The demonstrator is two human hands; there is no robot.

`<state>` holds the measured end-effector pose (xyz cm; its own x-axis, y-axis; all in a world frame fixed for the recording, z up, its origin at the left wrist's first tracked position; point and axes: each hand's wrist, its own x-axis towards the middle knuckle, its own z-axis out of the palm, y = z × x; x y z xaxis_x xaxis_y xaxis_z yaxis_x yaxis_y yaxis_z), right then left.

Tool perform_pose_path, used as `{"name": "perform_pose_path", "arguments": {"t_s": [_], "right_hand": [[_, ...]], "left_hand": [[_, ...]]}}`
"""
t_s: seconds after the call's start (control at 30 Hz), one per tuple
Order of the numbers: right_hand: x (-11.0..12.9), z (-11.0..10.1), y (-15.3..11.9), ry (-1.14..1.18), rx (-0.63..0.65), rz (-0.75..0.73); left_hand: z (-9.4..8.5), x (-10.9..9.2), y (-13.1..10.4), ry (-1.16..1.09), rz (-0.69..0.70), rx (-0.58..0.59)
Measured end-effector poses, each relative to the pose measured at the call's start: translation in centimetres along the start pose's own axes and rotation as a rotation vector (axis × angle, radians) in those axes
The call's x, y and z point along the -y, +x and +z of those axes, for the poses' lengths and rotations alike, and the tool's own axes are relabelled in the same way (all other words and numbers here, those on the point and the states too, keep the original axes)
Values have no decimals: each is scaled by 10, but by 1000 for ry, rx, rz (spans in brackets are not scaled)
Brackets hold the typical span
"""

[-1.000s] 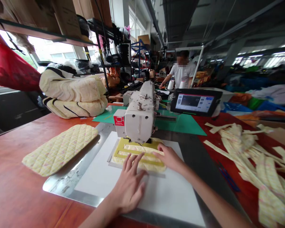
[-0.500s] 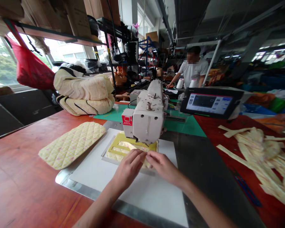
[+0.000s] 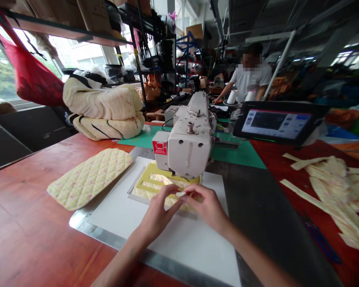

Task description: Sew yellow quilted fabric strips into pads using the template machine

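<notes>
My left hand (image 3: 163, 211) and my right hand (image 3: 208, 205) meet in front of the sewing machine head (image 3: 190, 149), fingers pinched on the end of a pale fabric strap (image 3: 166, 180). The strap runs back from my fingertips over a yellow slotted template (image 3: 143, 177). Under that template lies a quilted yellow fabric piece (image 3: 145, 194), set in a metal frame on a white sheet (image 3: 119, 215). My fingers partly hide the strap's end and the front right of the template.
Left of the sheet lies another quilted pad (image 3: 91, 177); behind it rises a stack of bundled pads (image 3: 104, 107). A control screen (image 3: 277, 121), loose fabric straps (image 3: 332, 187) and blue-handled scissors (image 3: 323, 239) are at right. A co-worker (image 3: 251, 75) stands beyond.
My hands have opened up a little at the wrists, and a pale strap end now shows between the fingertips. The view has shifted slightly.
</notes>
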<state>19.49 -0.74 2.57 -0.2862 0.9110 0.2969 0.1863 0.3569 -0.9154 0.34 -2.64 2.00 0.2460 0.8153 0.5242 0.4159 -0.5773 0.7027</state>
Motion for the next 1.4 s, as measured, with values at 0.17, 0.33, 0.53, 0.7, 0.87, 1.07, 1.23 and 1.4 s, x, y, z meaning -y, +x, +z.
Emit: {"name": "perform_pose_path", "arguments": {"t_s": [0.17,0.33,0.53,0.7,0.87,1.07,1.23,1.4], "right_hand": [[-9,0,-2,99,54,99],[-14,-2,-7,124,76,118],[-19,-2,-8,130,46,126],[-12,-2,-9,133,36,122],[-3,-1,-9,130,49,76],[0,0,-9,140,45,54],[1,4,-8,155,35,15],[1,8,-10,123,-15,-39]], "left_hand": [[0,-5,-4,119,32,-94],[-4,-8,-4,247,40,-170],[-1,-2,-5,-106,-63,-19],[5,-2,-7,-258,-185,-46],[6,-6,-6,-354,-197,-91],[5,-8,-4,-374,-182,-96],[7,-7,-4,-385,-168,-128],[8,-10,-6,-386,-160,-141]]}}
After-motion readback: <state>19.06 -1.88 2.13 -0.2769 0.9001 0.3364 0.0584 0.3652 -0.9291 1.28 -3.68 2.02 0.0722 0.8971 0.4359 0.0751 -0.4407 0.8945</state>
